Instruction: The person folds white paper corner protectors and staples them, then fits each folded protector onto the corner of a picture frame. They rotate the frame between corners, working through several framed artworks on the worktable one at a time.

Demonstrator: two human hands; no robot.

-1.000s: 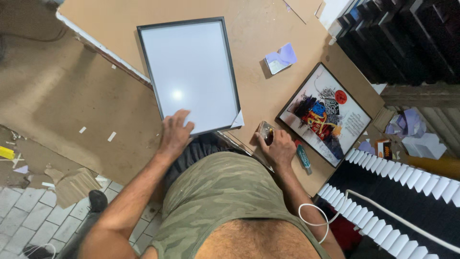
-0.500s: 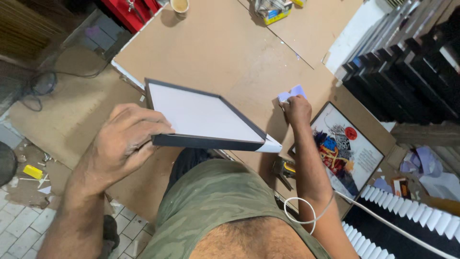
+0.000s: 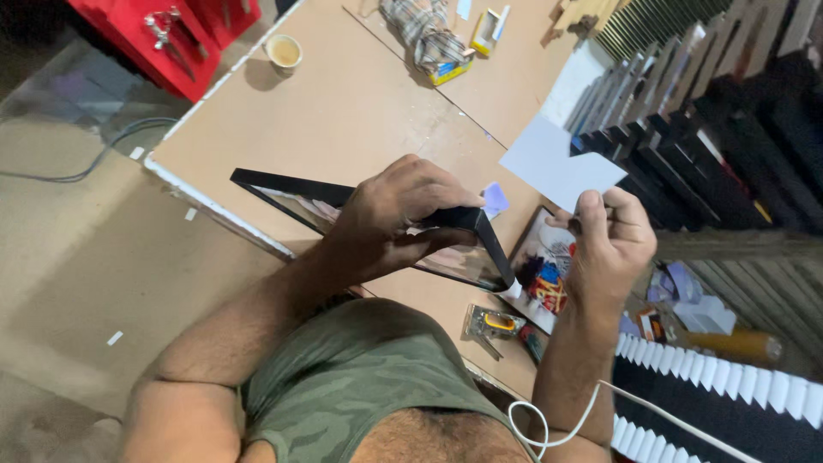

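Gripping black frame (image 3: 283, 184), white sheet (image 3: 557, 163)

Black picture frame (image 3: 283, 184), white card (image 3: 557, 163), tan counter (image 3: 343, 111), green camouflage shirt (image 3: 360, 386), red toolbox (image 3: 146, 34), multicoloured print (image 3: 544, 270).

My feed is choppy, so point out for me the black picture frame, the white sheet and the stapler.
black picture frame (image 3: 283, 185): head view, on its upper black rail, left of the left hand.
white sheet (image 3: 553, 163): head view, middle of the sheet above the right hand.
stapler (image 3: 495, 322): head view, on its orange and metal body.
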